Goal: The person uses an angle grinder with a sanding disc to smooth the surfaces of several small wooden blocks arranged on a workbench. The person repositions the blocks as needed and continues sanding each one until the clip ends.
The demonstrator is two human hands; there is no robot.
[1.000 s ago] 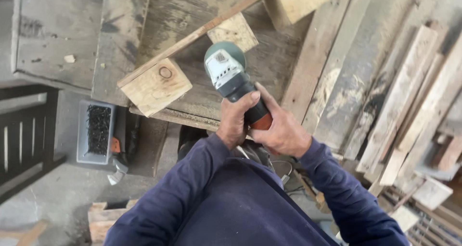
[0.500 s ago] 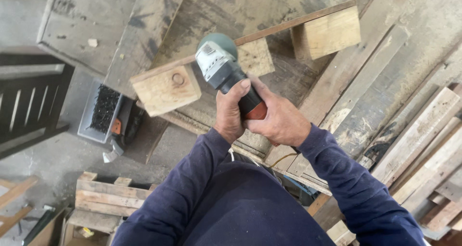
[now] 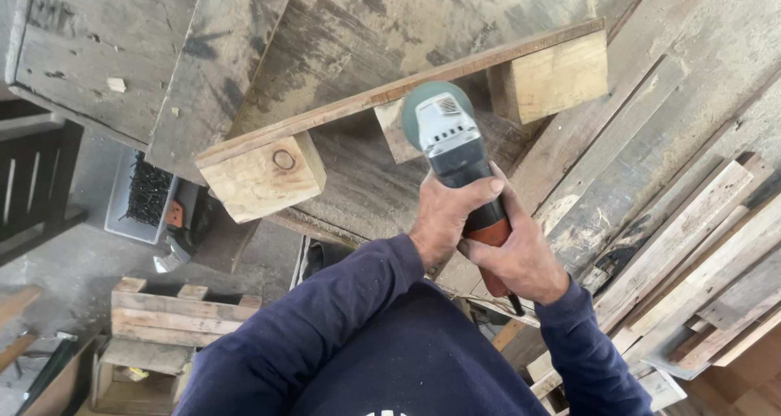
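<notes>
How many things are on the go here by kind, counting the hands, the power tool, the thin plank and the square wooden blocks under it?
Hands: 2, left and right
Angle grinder: 1
Long plank: 1
Wooden blocks: 3, left, middle, right
Total: 7

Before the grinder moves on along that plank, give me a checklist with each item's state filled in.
1. Both hands on the tool: left hand and right hand grip the angle grinder body: ok.
2. Disc on the work: it sits at the plank edge: ok.
3. Plank clamped: no clamp seen, it rests on wooden blocks: not ok.
4. Gloves: bare hands: not ok.
5. Cable clear of disc: it trails behind the right hand: ok.
6. Disc spinning: cannot tell.
</notes>
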